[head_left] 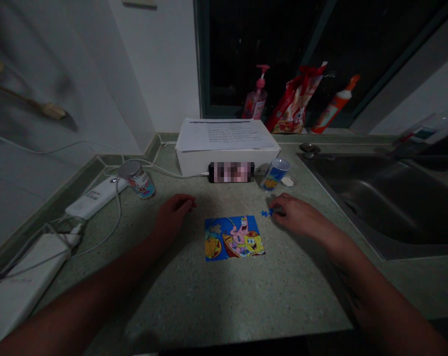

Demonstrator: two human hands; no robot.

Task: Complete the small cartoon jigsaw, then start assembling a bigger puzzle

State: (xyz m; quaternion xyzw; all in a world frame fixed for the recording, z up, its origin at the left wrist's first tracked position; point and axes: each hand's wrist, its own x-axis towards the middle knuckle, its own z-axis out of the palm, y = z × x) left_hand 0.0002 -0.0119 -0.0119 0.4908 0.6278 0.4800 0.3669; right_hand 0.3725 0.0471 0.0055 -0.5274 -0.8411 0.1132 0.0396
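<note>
Blue puzzle piece [267,213] at the fingertips of the right hand [294,211]

It lies on a speckled green counter [194,301], just off the upper right corner of a cartoon jigsaw puzzle [234,238], with its end touching the narrowly curled fingers; whether they pinch it, the view cannot tell. The left hand [173,216], loosely curled and holding nothing visible, hovers near the puzzle's upper left corner. Farther ahead stand a small cup [275,174], a tin can [137,179] and a white box [226,163] topped with printed paper. A steel sink [380,198] lies to the right.
</note>
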